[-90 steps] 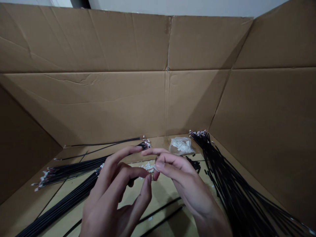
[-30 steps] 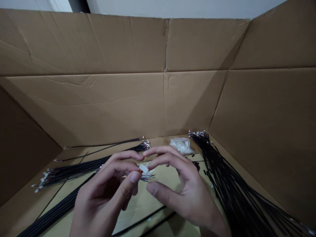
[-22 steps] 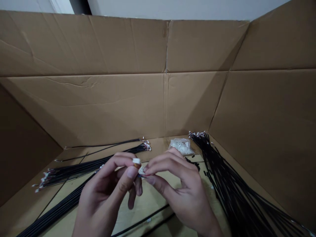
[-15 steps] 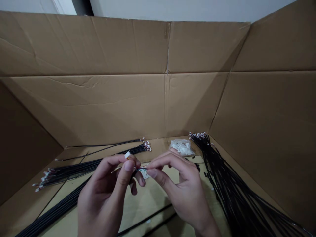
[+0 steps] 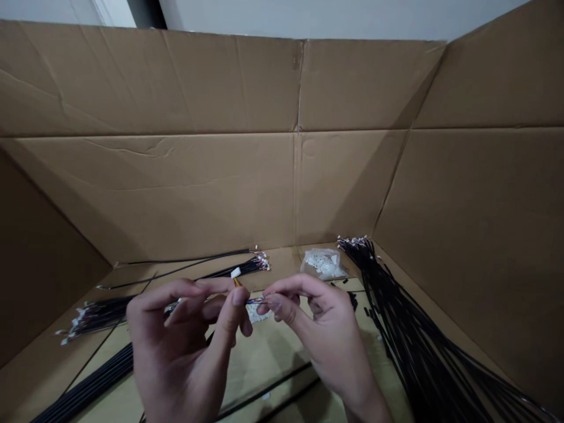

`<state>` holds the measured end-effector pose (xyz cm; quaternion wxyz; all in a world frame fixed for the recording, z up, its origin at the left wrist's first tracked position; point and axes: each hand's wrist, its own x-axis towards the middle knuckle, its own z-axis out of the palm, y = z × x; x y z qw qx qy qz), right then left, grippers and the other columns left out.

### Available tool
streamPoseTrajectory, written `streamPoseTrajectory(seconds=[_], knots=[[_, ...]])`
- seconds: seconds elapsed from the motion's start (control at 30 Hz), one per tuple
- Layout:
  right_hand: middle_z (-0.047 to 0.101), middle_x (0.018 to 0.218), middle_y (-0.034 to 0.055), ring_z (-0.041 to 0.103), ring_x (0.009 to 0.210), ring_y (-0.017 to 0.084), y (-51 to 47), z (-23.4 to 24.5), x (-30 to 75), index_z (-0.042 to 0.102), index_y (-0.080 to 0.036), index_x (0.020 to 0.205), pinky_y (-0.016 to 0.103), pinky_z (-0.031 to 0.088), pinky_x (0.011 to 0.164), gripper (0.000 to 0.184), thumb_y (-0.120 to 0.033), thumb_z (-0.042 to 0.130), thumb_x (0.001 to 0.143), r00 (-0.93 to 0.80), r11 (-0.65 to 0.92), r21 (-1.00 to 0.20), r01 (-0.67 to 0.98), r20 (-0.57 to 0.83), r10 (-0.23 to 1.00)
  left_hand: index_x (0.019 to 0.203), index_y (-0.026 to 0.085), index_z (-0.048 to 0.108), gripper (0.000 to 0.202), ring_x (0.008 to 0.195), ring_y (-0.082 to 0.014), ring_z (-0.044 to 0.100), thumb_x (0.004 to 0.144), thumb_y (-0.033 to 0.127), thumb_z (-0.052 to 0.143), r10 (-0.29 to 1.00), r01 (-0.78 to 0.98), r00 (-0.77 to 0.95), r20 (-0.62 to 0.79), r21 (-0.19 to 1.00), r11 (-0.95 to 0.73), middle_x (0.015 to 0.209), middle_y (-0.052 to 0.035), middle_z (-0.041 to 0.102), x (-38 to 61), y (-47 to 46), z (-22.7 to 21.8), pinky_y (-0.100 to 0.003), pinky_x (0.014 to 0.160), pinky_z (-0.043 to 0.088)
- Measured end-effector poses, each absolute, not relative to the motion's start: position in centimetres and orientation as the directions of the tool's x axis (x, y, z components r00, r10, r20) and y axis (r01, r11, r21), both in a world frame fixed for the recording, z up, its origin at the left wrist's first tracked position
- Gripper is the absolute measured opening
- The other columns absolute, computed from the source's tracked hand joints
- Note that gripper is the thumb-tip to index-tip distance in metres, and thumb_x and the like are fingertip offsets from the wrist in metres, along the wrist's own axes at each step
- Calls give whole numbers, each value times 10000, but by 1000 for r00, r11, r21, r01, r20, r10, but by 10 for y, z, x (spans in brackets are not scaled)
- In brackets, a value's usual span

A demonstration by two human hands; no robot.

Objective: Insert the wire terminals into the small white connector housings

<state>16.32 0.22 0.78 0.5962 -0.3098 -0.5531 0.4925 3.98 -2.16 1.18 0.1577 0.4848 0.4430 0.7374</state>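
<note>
The left hand (image 5: 176, 335) and right hand (image 5: 321, 335) were both curled closed, each pinching between thumb and fingertips a thin lead of coloured wires (image 5: 255, 301) stretched between them. A small white connector (image 5: 235, 272) stood on an orange wire just above the left thumb. Below the hands, white plastic pieces (image 5: 258, 314) lay on the cardboard box floor (image 5: 268, 358). Black cable bundles (image 5: 409, 329) fanned from the box's back right corner, more black cables (image 5: 110, 311) lay along the left, and a clear bag of white parts (image 5: 324, 264) sat against the back wall (image 5: 282, 188).
</note>
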Motion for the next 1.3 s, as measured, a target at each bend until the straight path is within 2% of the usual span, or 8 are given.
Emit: streamPoseTrajectory(seconds=[0.27, 0.5, 0.73, 0.83, 0.97, 1.07, 1.13, 1.3], knots=[[780, 706, -42, 698, 673, 113, 5, 4, 158, 793, -240, 773, 210, 545, 666, 99, -165, 812, 835, -30, 414, -864, -286, 440, 897, 832, 273, 642, 157, 658, -83, 628, 868, 121, 650, 688, 358, -235, 686, 720, -595, 843, 44, 660, 25, -29, 9, -156, 547, 510], [795, 725, -10, 687, 663, 164, 6, 2, 161, 825, -262, 836, 296, 537, 650, 103, -161, 837, 851, 3, 659, -737, -150, 666, 746, 903, 336, 727, 157, 574, -107, 602, 922, 213, 630, 724, 437, -128, 678, 693, -572, 816, 37, 693, 18, -35, 19, -204, 537, 505], [820, 781, -2, 695, 667, 167, 6, 0, 163, 817, -266, 907, 351, 524, 717, 93, -175, 808, 893, -32, 789, -613, -51, 790, 612, 924, 344, 746, 113, 868, -170, 714, 925, 272, 658, 732, 581, 9, 681, 592, -558, 942, 8, 744, 5, -35, 18, -211, 711, 557], [815, 766, 1, 692, 673, 162, 5, 0, 163, 820, -260, 882, 331, 525, 700, 72, -188, 821, 882, -51, 754, -648, -106, 761, 647, 816, 331, 740, 125, 829, -164, 687, 910, 284, 672, 730, 522, -84, 678, 654, -548, 873, 16, 725, 9, -36, 18, -199, 638, 529], [797, 742, -4, 708, 700, 160, 6, 1, 164, 823, -267, 837, 302, 547, 706, 39, -259, 831, 874, -145, 555, -789, -263, 602, 785, 737, 307, 723, 166, 780, -161, 652, 896, 298, 676, 736, 499, -209, 644, 717, -486, 848, 11, 687, 18, -39, 20, -212, 600, 509], [796, 771, 9, 710, 676, 153, 5, 4, 165, 817, -249, 872, 280, 560, 663, 151, -394, 790, 901, -264, 354, -859, -370, 463, 846, 735, 305, 718, 179, 817, -166, 655, 900, 270, 658, 724, 501, -243, 645, 723, -476, 870, 7, 685, 20, -39, 21, -222, 618, 503], [803, 836, 22, 708, 704, 157, 3, 5, 165, 808, -243, 922, 285, 562, 674, 207, -443, 810, 870, -289, 325, -871, -369, 440, 850, 741, 319, 719, 174, 854, -167, 651, 893, 253, 663, 718, 499, -234, 656, 715, -490, 874, 16, 696, 20, -38, 20, -217, 620, 495], [783, 799, -11, 682, 741, 146, -1, 4, 167, 765, -246, 861, 273, 538, 720, 59, -209, 810, 851, -225, 415, -878, -237, 465, 856, 756, 345, 731, 149, 900, -183, 673, 875, 262, 696, 707, 517, -241, 665, 704, -486, 867, 30, 725, 20, -38, 18, -234, 665, 532]])
